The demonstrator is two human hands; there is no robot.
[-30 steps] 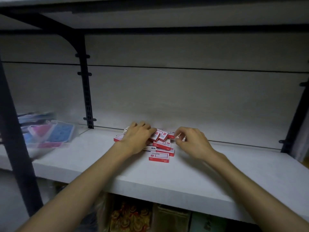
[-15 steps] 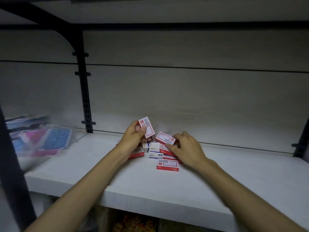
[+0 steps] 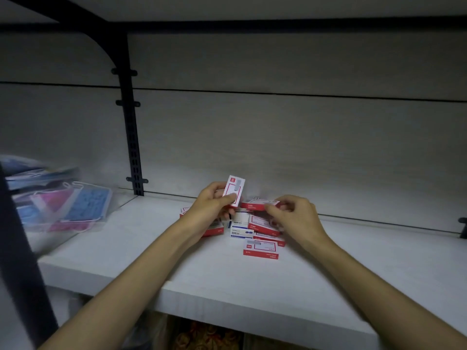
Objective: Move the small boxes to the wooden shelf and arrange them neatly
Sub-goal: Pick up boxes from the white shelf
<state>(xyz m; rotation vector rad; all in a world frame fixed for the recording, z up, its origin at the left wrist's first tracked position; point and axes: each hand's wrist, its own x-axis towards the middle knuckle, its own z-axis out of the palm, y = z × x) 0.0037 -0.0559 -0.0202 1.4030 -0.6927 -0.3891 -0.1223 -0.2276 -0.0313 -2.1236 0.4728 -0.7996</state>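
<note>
The left hand holds one box up; the right hand pinches another box above the pile, probably to sort them.

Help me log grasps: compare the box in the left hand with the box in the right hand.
The left hand holds its box upright, broad face toward the camera; the right hand pinches its box flat, red edge showing. The left box is raised higher; the right one hovers just over the pile. Both are red and white.

Shop: slotted-upright display shelving
</note>
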